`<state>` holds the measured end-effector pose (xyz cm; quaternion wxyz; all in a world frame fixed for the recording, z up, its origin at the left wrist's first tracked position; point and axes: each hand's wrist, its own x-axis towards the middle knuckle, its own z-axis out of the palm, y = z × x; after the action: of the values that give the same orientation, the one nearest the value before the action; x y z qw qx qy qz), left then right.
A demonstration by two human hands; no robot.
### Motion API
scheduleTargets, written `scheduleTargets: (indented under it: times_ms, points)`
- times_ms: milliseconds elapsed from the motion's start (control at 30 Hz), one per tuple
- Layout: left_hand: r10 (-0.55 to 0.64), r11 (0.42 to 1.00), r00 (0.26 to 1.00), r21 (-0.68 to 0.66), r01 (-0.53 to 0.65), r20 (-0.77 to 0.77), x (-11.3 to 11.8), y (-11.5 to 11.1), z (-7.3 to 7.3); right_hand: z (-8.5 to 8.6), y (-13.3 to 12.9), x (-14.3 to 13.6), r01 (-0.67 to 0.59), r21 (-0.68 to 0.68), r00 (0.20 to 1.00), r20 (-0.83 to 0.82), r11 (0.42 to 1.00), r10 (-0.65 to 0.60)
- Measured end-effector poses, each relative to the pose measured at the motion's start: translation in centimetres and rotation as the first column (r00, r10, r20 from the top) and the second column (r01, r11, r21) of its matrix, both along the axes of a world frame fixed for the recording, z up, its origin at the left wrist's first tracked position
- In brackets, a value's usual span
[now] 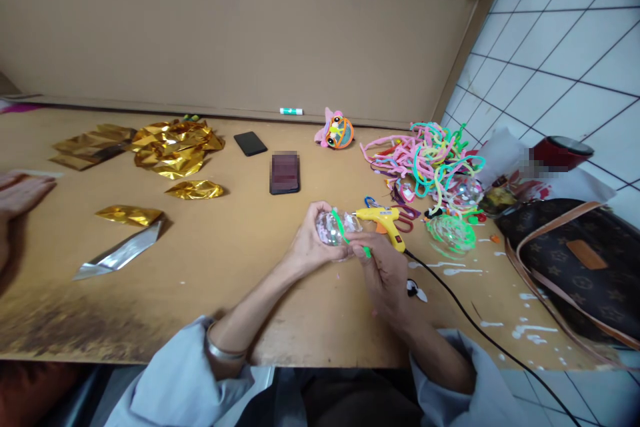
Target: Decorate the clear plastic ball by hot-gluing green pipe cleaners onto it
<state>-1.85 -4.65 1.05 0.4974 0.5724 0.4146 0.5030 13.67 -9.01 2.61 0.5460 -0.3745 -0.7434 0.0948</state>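
A clear plastic ball (327, 229) rests in my left hand (306, 245), with the fingers and thumb curled round its side. My right hand (384, 273) is closed on a bright green pipe cleaner (341, 223), which lies across the front of the ball; one end sticks out below the fingers. The right fingertips are close to the ball, partly covering it. Just behind that hand a yellow hot glue gun (384, 215) lies on the table, its nozzle towards the ball. Scissors with red handles (407, 221) lie beside the glue gun.
Colourful pipe cleaners (420, 160) form a heap at the back right, near a green-wrapped ball (451, 235) and a brown handbag (575, 267). A decorated ball (336, 131), two phones (285, 173) and gold foil (173, 147) lie further back. Another person's hand (23, 195) is at left. A black cord (465, 307) trails right.
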Motion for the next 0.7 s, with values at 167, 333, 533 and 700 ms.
scheduleTargets:
  times_ms: [167, 333, 533, 700]
  points:
    - [-0.012, 0.996, 0.998, 0.082, 0.018, -0.066, 0.3, -0.4, -0.5, 0.1, -0.5, 0.1, 0.020, -0.034, 1.000, -0.021, 0.999, -0.020]
    - [-0.010, 0.960, 0.987, 0.276, 0.054, -0.160, 0.2, -0.8, -1.3, 0.3, -1.2, 0.4, 0.035, -0.036, 0.999, 0.019, 0.999, -0.034]
    - [0.108, 0.825, 0.969, 0.564, 0.037, -0.221, -0.5, -0.1, -2.2, 0.6, -1.4, 0.5, -0.063, 0.128, 0.994, 0.101, 0.990, 0.050]
    - [0.185, 0.717, 0.954, 0.696, 0.034, -0.237, -0.8, 0.2, -2.3, 0.8, -1.6, 0.3, -0.102, 0.266, 0.992, 0.103, 0.959, 0.077]
